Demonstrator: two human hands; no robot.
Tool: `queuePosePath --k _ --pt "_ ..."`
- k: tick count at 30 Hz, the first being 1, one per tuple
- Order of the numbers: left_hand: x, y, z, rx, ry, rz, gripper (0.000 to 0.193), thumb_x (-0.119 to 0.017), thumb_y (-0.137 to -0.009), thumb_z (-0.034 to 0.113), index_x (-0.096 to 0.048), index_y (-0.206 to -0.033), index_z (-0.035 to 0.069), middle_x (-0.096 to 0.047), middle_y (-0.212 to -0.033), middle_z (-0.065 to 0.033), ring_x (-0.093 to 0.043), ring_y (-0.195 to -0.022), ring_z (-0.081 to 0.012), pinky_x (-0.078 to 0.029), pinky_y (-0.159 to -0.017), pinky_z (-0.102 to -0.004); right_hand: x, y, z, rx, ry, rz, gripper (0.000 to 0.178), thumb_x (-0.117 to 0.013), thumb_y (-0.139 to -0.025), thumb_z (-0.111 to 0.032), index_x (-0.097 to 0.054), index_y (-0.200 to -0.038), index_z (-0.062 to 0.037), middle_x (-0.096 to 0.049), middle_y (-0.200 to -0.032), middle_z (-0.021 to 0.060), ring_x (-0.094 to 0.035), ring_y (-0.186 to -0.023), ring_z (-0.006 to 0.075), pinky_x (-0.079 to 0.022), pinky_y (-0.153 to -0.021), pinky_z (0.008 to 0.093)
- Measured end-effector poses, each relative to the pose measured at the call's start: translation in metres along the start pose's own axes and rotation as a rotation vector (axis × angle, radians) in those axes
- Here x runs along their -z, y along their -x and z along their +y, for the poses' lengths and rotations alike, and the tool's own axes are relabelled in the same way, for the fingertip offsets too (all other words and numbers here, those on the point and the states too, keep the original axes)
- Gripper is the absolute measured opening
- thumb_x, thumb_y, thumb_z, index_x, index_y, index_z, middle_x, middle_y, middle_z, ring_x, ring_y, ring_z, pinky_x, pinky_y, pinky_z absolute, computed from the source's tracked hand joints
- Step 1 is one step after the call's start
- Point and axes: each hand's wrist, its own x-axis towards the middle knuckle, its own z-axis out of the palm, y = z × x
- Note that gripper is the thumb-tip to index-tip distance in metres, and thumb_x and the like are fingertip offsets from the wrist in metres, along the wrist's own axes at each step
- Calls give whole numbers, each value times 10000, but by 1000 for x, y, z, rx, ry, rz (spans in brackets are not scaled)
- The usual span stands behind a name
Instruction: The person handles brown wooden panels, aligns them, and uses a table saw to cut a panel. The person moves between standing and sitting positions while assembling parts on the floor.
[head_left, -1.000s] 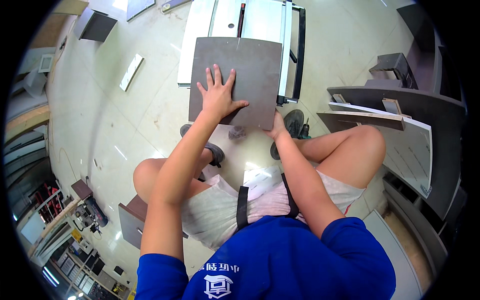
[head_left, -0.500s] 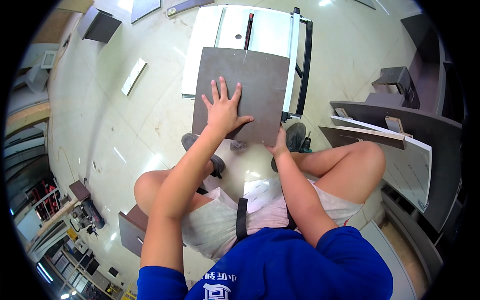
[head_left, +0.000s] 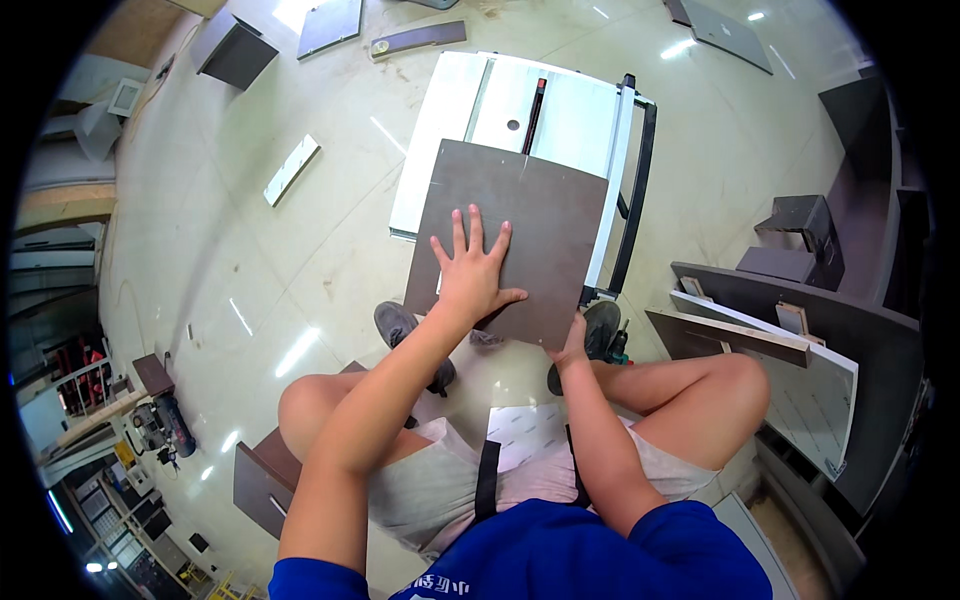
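Seated person pressing a dark brown board [head_left: 520,225] onto a white table saw [head_left: 520,110].

Left hand [head_left: 478,275] is lying flat on the board, fingers spread wide, gripping nothing. Right hand [head_left: 572,345] is curling around the board's near edge, holding it. Board is resting across the saw top, overhanging toward the person's knees.

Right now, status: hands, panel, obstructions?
Left hand flat on dark panel. Right hand grips panel's near edge. Panel lies on table saw, at the blade slot.
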Motion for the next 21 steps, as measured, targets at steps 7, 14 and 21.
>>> queuePosePath --k 7,14,21 --pt "-3 -3 -2 7 18 3 1090 -782 -612 617 -313 -1497 186 -64 -1560 -281 -46 -1435 -492 -189 -1011 -758 14 -7 0 -12 12 -49 490 -404 -965 -402 -554 -1256 -37 -599 -1230 139 -578 -1121 315 -473 -962 436" --pt "-2 -2 -3 -4 11 25 1078 -772 -617 625 -317 -1497 199 -77 -1561 -273 -47 -1434 -491 -189 -1012 -755 3 -1 -3 -29 -65 7 495 -373 -956 -376 -549 -1263 -29 -595 -1241 138 -573 -1132 312 -455 -979 438" --pt "-3 -3 -2 -14 -2 24 1085 -778 -613 620 -315 -1496 192 -88 -1554 -282 -57 -1428 -503 -197 -1005 -758 8 -6 -4 -37 -57 -22 486 -401 -956 -406 -554 -1255 -55 -595 -1233 126 -570 -1129 307 -457 -967 441"
